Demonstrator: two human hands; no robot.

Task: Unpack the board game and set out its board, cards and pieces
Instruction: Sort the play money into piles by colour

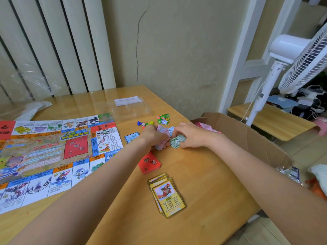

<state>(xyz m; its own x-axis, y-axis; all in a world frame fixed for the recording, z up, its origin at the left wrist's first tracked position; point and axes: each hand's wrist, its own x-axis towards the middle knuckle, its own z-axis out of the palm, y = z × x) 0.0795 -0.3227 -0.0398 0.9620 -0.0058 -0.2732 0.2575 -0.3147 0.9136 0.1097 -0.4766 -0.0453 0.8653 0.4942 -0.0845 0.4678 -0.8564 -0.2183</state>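
The paper game board (53,156) lies unfolded on the left of the wooden table (203,174). My left hand (154,137) grips a stack of pink play money (162,132). My right hand (189,135) pinches green play money (177,141) lying on the table beside it. A red card pile (149,164) sits just below my hands, and a yellow character card pile (167,195) lies nearer to me. A blue card pile (131,137) rests by the board's edge. Coloured pawns and a die (145,123) and green star tokens (163,119) lie behind my hands.
An empty clear plastic tray (132,106) stands at the back of the table. An open cardboard box (247,135) sits off the table's right edge. A white standing fan (283,68) is at the right. Crumpled plastic wrap (31,106) lies at the back left.
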